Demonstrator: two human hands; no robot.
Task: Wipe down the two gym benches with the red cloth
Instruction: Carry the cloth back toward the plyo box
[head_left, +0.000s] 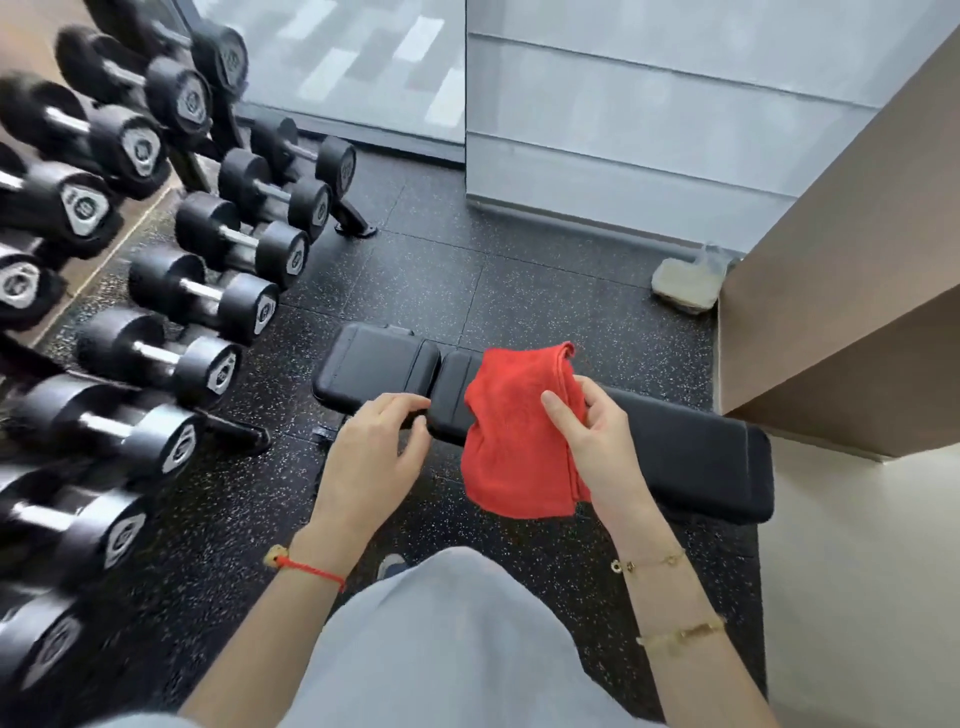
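One black padded gym bench lies across the middle of the floor, its shorter seat pad at the left end. The red cloth hangs folded over the bench's middle. My right hand pinches the cloth between thumb and fingers at its right side. Just left of the cloth, my left hand hovers over the bench's near edge with loosely curled fingers, holding nothing. No second bench is in view.
A rack of black dumbbells fills the left side. A brown wall corner stands close to the bench's right end. A pale bundle lies on the speckled rubber floor by the glass wall.
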